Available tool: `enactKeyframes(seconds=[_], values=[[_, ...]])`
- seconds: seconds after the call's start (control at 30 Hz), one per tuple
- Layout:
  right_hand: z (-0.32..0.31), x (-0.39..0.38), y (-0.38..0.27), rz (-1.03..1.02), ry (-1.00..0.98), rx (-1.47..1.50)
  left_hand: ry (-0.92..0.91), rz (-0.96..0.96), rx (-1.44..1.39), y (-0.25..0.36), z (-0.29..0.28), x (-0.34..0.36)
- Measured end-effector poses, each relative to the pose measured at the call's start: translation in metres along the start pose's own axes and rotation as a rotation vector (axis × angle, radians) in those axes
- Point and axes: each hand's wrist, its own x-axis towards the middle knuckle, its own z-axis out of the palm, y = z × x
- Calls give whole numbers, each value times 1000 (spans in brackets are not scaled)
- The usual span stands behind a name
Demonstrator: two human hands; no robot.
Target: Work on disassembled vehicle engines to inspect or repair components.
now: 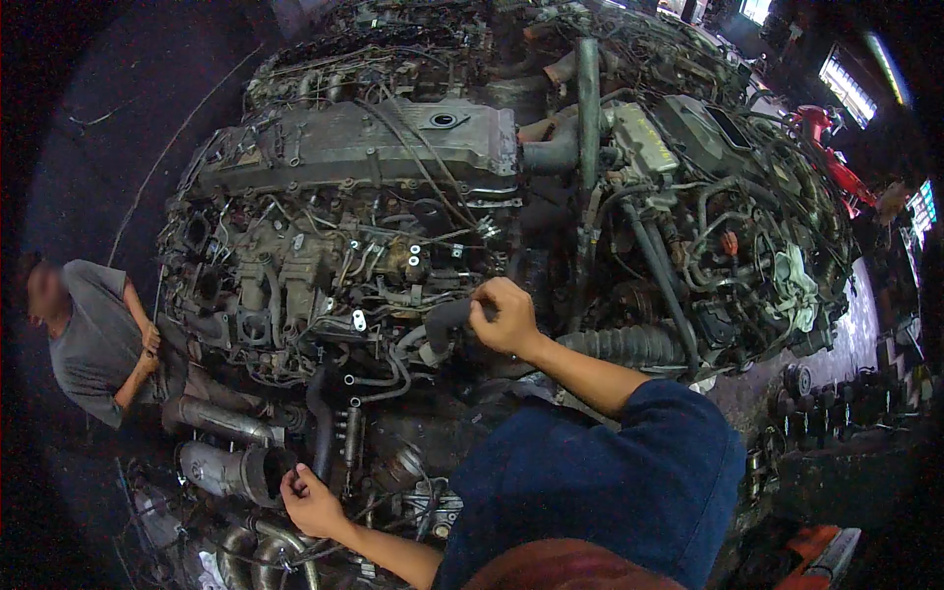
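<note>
My right hand (506, 317) is closed at the end of a short, bent black rubber hose (448, 325) on the near side of a large greasy engine (383, 147). Lower and to the left, my left hand (315, 503) has its fingers curled in beside the dark open end of a silvery metal cylinder (218, 472). Whether those fingertips hold something small is hidden. Between my hands a black hose (321, 413) runs downward, next to thin metal pipes (385, 388) with ring ends.
A person in a grey shirt (93, 334) stands at the left. A second engine (728, 236) is at the right, with a ribbed hose (624, 346) below it. An upright metal pipe (588, 128) rises between the engines. Curved metal pipes (261, 551) lie at lower left.
</note>
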Motion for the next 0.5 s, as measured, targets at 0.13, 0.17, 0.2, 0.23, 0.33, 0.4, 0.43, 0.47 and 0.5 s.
enactKeyframes(seconds=[0.13, 0.17, 0.2, 0.23, 0.33, 0.4, 0.43, 0.47, 0.5], values=[[1, 0, 2, -5, -4, -13, 3, -6, -12, 0, 1, 0], [0, -1, 2, -5, -5, -13, 4, -4, -7, 0, 1, 1], [-1, -1, 1, 9, -20, -15, 4, -1, -2, -1, 1, 1], [-2, -1, 0, 24, -34, -17, 4, -2, -2, -1, 2, 1], [0, -1, 1, -7, -5, -13, 63, 43, -7, -1, 2, 0], [0, -1, 1, 0, -10, -17, 5, 4, 10, -2, 1, 1], [0, -1, 1, 8, -14, -20, 5, 6, 9, -1, 1, 1], [0, -1, 1, 8, -12, -19, 11, 9, 19, -1, 1, 1], [0, -1, 2, 9, -6, -16, 16, 12, 30, -1, 2, 1]])
